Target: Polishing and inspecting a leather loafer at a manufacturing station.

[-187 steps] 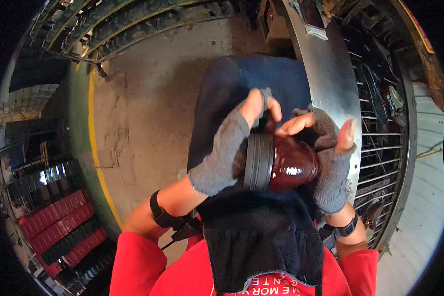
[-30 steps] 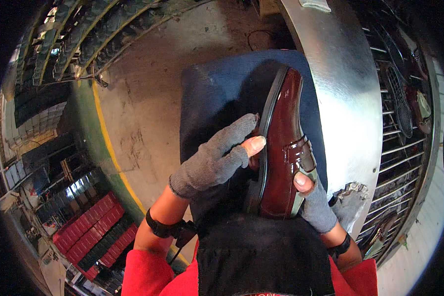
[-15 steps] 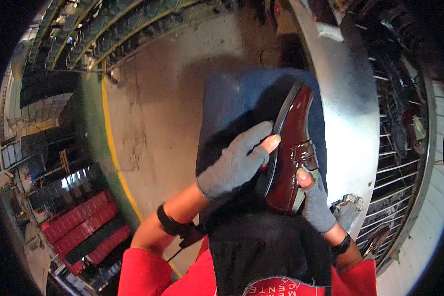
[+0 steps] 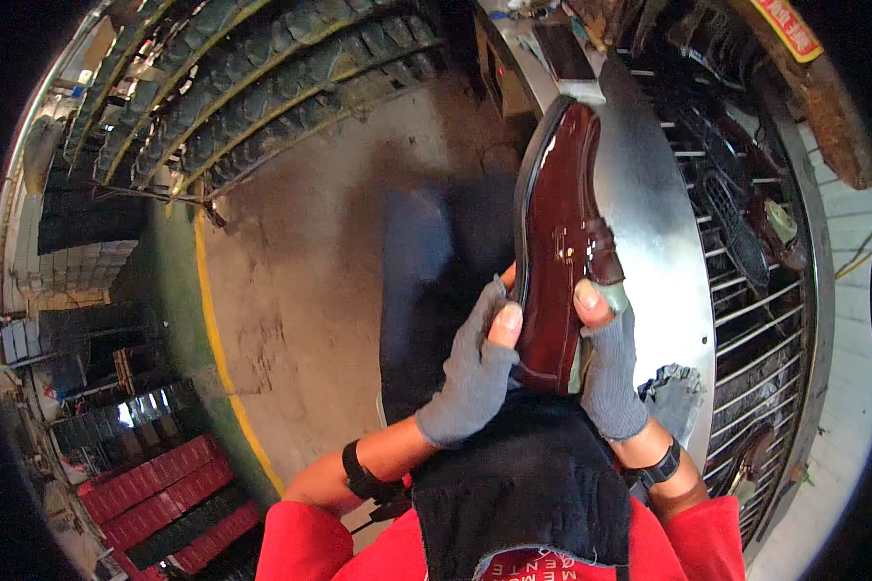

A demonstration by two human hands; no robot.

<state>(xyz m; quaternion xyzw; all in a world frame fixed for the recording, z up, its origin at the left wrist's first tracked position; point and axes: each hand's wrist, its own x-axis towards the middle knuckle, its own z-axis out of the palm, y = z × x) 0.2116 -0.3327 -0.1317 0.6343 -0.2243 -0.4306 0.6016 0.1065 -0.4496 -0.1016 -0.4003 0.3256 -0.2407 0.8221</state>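
Note:
A glossy dark-red leather shoe (image 4: 557, 208) with a black sole edge is held up in front of me, toe pointing away and its side turned toward me. My left hand (image 4: 477, 363), in a grey fingertip-less glove, grips the sole side near the heel, thumb on the edge and the other fingers partly hidden behind. My right hand (image 4: 610, 358), gloved the same way, closes round the opening and heel, its thumb by the pale green lining (image 4: 610, 293). Dark cloth (image 4: 523, 465) covers my lap below the shoe.
A shiny metal counter (image 4: 654, 232) runs along the right, with a barred rack (image 4: 761, 334) holding several shoes beyond it. Racks of dark shoe-shaped pieces (image 4: 291, 97) stand at the far left. Red slatted stacks (image 4: 160, 479) sit at the lower left, beside a yellow floor line (image 4: 213, 329).
The shoe has risen toward me and slightly left, standing more upright. My left hand has shifted down from the middle of the sole toward the heel; my right hand still holds the opening.

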